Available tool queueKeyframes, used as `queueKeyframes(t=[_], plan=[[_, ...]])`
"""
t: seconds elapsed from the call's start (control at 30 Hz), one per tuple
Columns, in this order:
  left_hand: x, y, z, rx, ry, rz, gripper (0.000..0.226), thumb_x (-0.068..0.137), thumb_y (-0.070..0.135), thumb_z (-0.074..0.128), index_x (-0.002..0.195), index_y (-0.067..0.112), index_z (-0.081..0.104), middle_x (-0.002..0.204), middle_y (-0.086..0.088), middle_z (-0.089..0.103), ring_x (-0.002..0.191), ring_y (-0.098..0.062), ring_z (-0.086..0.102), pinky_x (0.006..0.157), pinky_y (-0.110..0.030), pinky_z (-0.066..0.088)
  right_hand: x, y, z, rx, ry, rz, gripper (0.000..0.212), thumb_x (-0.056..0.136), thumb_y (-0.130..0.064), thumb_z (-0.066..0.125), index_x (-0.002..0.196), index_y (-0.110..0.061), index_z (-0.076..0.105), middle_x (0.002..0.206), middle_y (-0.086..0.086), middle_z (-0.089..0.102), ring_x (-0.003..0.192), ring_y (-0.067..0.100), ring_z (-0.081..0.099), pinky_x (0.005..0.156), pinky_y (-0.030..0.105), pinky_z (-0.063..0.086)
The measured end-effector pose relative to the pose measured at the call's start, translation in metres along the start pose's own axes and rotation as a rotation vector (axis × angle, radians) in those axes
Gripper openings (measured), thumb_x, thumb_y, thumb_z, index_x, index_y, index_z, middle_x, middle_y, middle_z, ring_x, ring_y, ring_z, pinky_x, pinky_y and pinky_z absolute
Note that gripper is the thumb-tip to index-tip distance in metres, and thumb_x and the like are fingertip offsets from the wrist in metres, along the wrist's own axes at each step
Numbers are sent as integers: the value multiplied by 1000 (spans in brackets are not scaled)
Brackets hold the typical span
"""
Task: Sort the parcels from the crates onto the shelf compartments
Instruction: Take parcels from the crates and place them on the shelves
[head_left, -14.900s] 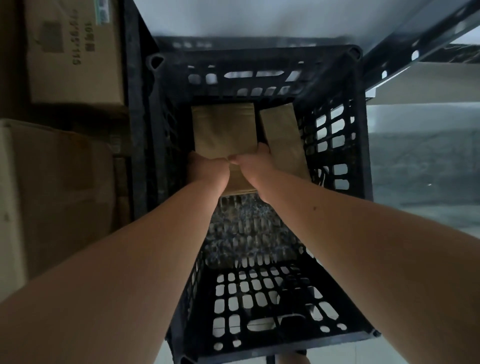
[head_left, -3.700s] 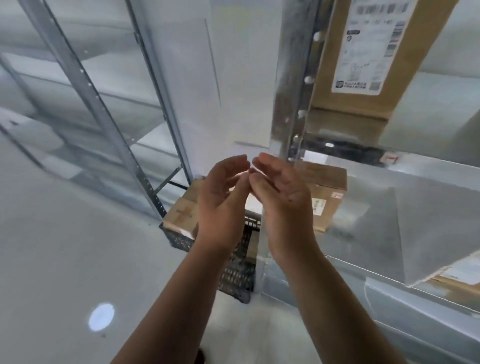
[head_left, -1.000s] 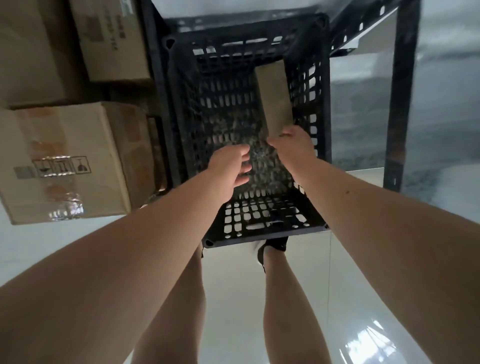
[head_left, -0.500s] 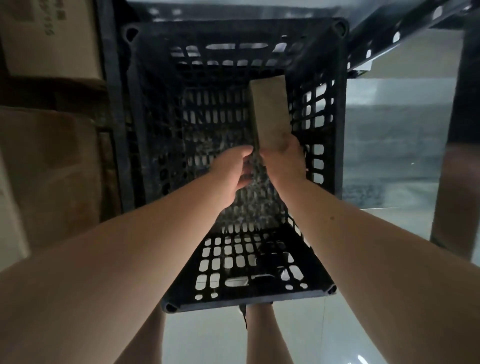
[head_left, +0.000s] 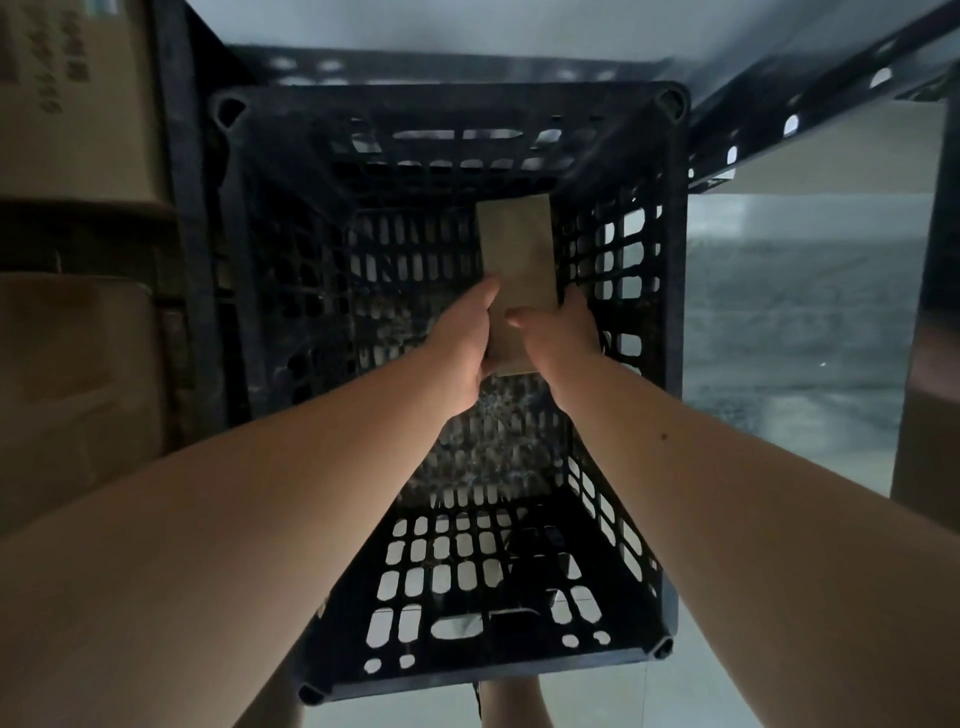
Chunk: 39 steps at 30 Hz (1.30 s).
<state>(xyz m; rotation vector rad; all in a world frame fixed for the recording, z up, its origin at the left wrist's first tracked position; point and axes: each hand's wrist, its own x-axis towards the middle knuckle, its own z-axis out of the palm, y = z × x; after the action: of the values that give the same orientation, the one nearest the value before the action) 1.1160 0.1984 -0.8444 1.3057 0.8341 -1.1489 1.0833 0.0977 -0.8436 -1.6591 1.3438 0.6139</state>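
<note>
Head view, looking straight down into the black slotted crate (head_left: 671, 322).

- One parcel (head_left: 517, 260) in the crate: flat, brown, oblong. It lies in the right half, long axis running near to far, far end close to the far-right corner. I cannot tell whether it rests on the crate bottom or is raised off it.
- My left hand (head_left: 462, 348) grasps the parcel's near-left edge, thumb up along that edge, fingers curled under and hidden.
- My right hand (head_left: 563, 338) grasps the near-right edge, thumb laid across the top face, fingers wrapped over the right side next to the crate's right wall.
- Both forearms reach in over the crate's near rim. The hands sit just beside each other with the parcel's near end between them.
- The light is dim, and no label can be made out on the parcel.

Surroundings:
- Two cardboard boxes stand left of the crate: a large one (head_left: 67, 389) near, and one with printed characters (head_left: 67, 93) farther.
- A dark perforated shelf beam (head_left: 810, 98) crosses the far right.
- A dark upright post (head_left: 935, 260) stands at the right edge.
- The glossy floor (head_left: 779, 312) shows right of the crate.
</note>
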Motion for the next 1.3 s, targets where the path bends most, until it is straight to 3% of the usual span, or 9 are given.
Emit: queueKeyframes(t=[0.2,0.37,0.5,0.63,0.73,0.83,0.93,1.03,1.3], plan=[[-8,-5,-14,188,23,-38,65,88,79,52,137,37,64,130,1,71,116,-23,69,98,-48,59,-16,6,5,30,-102,46,82,70,-48,71,147,-28,48,131,5,60,111,30,63,99,51,56],[-35,-16,-30,218,61,-18,61,94,75,51,139,35,59,131,2,70,117,-24,68,105,-50,53,-47,16,4,221,-130,82,68,79,-49,68,141,-22,57,124,2,68,108,26,67,100,51,57],[-70,-16,-37,161,78,32,38,106,56,52,131,28,61,114,9,71,107,-14,67,98,-40,53,-71,24,8,286,-81,57,76,63,-69,61,127,-30,70,113,-4,75,101,22,73,95,49,61],[-114,-7,-44,166,95,56,16,109,45,52,118,33,59,102,17,62,91,-2,58,93,-35,48,-113,13,-3,259,-65,12,45,92,-47,66,133,-28,63,117,-5,69,106,19,67,98,46,57],[-153,2,-49,170,107,88,4,109,41,55,107,38,58,105,16,65,93,-2,60,91,-34,51,-144,6,-16,273,-72,-31,46,95,-43,69,136,-26,59,120,-5,69,106,18,66,96,45,58],[-194,12,-55,160,93,123,22,109,38,56,129,32,55,106,17,66,91,0,62,85,-30,53,-185,-10,-35,297,-136,-108,50,96,-45,71,141,-27,58,118,-12,67,107,12,66,93,39,58],[-232,19,-57,194,89,195,40,107,41,59,146,33,54,122,14,71,112,-11,68,100,-41,54,-223,-26,-57,274,-147,-207,54,92,-50,72,142,-32,61,119,-16,70,109,11,67,94,40,58],[-276,30,-59,186,94,264,43,103,43,62,146,38,55,132,11,70,125,-16,66,104,-48,53,-258,-43,-79,276,-148,-272,52,91,-41,72,141,-31,62,119,-14,72,109,12,69,95,39,58],[-424,61,-49,125,44,384,52,104,39,64,153,35,49,131,10,71,124,-14,66,111,-51,49,-382,-87,-149,312,-168,-407,40,97,-23,68,137,-28,65,115,-11,74,107,12,69,96,37,57]])
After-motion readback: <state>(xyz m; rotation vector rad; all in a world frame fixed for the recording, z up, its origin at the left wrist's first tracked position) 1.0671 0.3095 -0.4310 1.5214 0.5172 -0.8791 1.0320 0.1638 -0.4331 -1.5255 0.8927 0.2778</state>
